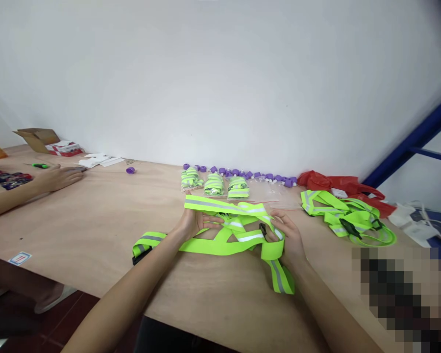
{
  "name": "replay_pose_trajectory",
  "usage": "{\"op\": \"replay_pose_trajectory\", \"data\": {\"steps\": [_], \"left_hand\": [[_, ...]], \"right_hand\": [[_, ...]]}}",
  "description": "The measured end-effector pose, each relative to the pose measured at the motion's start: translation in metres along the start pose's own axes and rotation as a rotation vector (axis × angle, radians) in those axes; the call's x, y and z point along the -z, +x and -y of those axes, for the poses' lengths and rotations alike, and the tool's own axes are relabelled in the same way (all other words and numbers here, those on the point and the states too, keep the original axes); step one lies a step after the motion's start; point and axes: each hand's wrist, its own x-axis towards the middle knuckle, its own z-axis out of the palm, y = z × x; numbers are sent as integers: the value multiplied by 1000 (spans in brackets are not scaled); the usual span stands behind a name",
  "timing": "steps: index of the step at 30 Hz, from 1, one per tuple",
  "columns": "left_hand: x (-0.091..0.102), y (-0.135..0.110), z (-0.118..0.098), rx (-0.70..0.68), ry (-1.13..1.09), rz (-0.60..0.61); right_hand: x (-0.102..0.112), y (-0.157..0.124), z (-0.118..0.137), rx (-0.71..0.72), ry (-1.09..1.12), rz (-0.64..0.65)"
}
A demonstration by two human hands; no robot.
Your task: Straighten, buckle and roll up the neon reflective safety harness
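Plywood table (95,230) against white wall (220,73); both hands hold neon strap (238,230).

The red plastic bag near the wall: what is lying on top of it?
A second neon reflective strap harness overlaps the front of the red plastic bag. Whatever the bag holds is hidden.
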Motion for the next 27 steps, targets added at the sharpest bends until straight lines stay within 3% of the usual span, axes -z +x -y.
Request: {"op": "replay_pose_trajectory", "data": {"steps": [4, 7, 11, 15, 17, 19, 24, 27], "left_hand": [[-6, -4, -4, -208, 73, 6], [-6, -9, -8, -396, 295, -45], [2, -17, -19, -518, 569, -158], [15, -23, -36, -631, 1113, -105], [21, -22, -41, -609, 1323, -88], [26, -19, -40, -517, 1386, -100], [28, -12, -31, -397, 1287, -51], [29, -14, -30, -342, 1102, 4]], "right_hand": [[-3, -3, 10, 72, -159, -70], [1, -3, 13, 160, -372, -130], [17, 5, 14, 408, -780, -183], [36, 16, 17, 526, -970, -216], [43, 20, 17, 478, -1030, -221], [47, 23, 17, 412, -1064, -206], [51, 26, 12, 309, -1100, -138], [53, 27, 10, 278, -1111, -107]]}}
